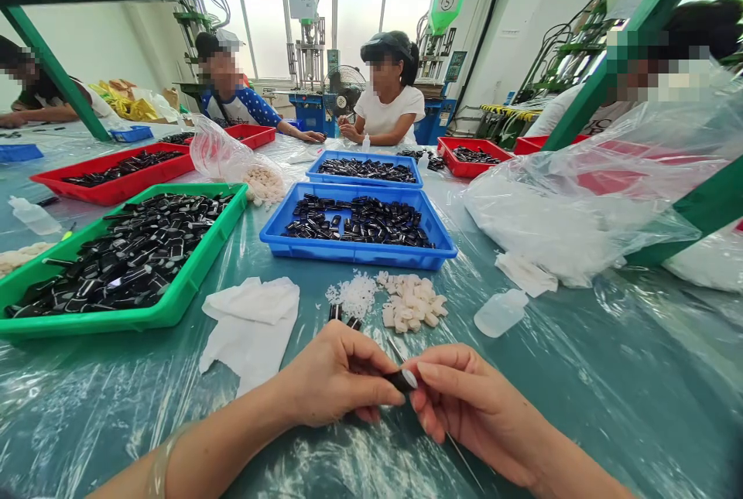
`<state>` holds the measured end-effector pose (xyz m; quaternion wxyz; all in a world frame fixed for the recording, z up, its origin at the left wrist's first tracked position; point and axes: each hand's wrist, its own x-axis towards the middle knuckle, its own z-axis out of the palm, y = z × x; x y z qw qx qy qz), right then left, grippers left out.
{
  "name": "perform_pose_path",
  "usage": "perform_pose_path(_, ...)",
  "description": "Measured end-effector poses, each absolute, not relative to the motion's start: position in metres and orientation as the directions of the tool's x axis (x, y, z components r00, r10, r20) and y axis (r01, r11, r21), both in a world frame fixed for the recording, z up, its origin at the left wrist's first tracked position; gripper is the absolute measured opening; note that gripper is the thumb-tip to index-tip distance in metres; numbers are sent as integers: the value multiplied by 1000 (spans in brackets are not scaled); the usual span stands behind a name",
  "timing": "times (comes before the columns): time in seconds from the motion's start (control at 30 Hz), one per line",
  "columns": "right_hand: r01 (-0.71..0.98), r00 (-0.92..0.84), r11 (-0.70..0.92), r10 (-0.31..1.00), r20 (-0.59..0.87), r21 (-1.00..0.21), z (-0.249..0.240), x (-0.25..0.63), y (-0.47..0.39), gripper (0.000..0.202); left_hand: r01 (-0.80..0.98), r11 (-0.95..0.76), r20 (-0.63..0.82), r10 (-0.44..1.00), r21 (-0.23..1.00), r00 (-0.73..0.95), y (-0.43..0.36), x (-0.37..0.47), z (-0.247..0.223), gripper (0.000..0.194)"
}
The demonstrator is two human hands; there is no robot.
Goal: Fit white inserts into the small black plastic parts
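Between finger and thumb, my left hand [342,375] holds a small black piece [400,381] with a pale end facing right. My right hand [464,402] touches that end with its fingertips and has a thin metal rod [463,459] in its grip, slanting down to the right. Just beyond the hands lie a small heap of clear bits [354,294], a pile of cream-coloured pieces [411,302] and a couple of black pieces [336,312]. A white cloth [252,325] is spread left of them.
A green tray [168,312] of black pieces stands left, a blue tray [360,253] ahead. A clear bottle [500,313] and plastic bag [569,220] lie right. Green frame bars cross above and right. Several people sit around the table.
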<state>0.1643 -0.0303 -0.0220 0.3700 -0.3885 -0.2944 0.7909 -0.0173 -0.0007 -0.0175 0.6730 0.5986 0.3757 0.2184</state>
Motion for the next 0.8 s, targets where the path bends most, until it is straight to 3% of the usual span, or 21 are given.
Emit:
perform_pose_path(0.63,-306,-408,-609,778,-477,-732,-29,160,-31,21,187,232,-297,680,954,671,-2,-19,-18,16)
perform_pose_path(0.8,-347,-338,-517,847,-410,-782,-26,158,-31,19,86,262,-266,798,961,540,6,-25,-7,14)
